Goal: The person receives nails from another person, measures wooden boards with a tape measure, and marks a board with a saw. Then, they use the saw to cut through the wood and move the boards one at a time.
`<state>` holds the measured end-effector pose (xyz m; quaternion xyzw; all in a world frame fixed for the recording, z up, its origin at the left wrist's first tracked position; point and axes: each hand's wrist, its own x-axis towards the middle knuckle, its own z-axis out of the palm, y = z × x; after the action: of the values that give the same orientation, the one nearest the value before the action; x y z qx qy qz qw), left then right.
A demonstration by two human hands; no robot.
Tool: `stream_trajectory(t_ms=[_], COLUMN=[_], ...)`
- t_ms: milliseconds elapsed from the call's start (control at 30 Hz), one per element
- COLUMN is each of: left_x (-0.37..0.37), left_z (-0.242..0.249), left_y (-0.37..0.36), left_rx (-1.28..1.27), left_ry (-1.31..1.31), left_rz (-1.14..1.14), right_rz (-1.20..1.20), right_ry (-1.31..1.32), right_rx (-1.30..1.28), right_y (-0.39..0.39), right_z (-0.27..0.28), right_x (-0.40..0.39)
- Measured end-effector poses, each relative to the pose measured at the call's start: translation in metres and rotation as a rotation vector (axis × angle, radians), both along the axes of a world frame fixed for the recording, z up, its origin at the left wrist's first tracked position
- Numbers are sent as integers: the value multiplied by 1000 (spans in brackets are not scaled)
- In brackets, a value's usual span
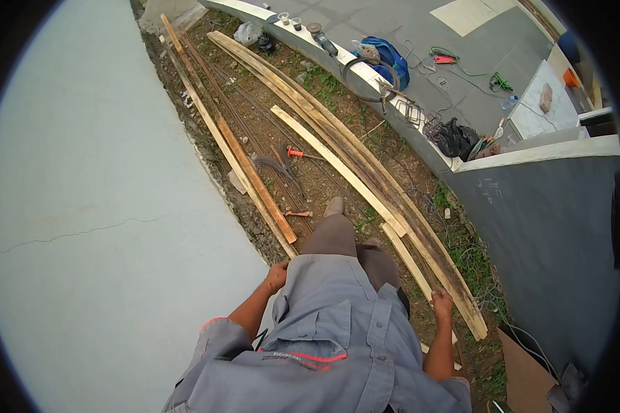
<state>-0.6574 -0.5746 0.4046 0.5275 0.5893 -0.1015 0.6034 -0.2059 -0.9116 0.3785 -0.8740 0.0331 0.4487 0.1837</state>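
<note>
My left hand (277,277) is closed at the hem of my grey shirt (324,282), near the end of a long thin board (217,141). What it holds, if anything, is hidden. My right hand (442,303) has its fingers curled together beside a pale wooden strip (410,258). Whether the fingers touch that strip cannot be made out. Long rough planks (365,162) run along the ground to the right. A loose pale board (331,155) lies in front of me. Near my shoe (334,206) are a red-gripped tool (295,151) and an orange-handled hammer-like tool (298,214).
A pale wall (103,172) rises on the left. Thin steel bars (234,103) lie beside a brown board (255,182). Along the low wall (420,131) are an angle grinder (322,39), a coiled hose (365,76), a blue bag (390,62) and a black plastic bag (455,140).
</note>
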Motion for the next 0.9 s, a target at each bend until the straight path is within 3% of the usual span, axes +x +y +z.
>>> stream_trajectory(t_ms=[100, 133, 233, 300, 367, 467, 567, 633, 700, 767, 900], left_x=[-14, -39, -16, -4, 15, 13, 13, 0, -13, -43, -99], left_z=[-45, -99, -86, -75, -46, -59, -37, -28, -24, -50, -94], left_y=[22, 27, 84, 120, 169, 223, 257, 265, 267, 255, 223], left_rx=[-27, -25, 9, 43, 120, 300, 256, 257, 188, 233, 143], left_ry=[54, 36, 121, 66, 19, -70, -55, -50, -4, 36, 108], left_rz=[6, 3, -236, -236, -344, -340, -263, -248, -250, -238, -236], right_rz=[-54, -104, -267, -251, -254, -230, -199, -178, 93, 119, -92], right_ry=[-28, -35, -76, -209, -176, -86, 26, 87, -98, -46, 4], right_rx=[15, 18, 52, -33, -32, 3, 62, 77, 179, 204, 106], right_y=[-5, -12, -19, -21, -8, 10, 54, 63, 37, 62, 107], right_z=[5, 6, 11, 14, 21, 8, 10, -7, -68, -45, 10], right_x=[-21, -28, -66, -90, -120, -163, -192, -204, -218, -207, -186])
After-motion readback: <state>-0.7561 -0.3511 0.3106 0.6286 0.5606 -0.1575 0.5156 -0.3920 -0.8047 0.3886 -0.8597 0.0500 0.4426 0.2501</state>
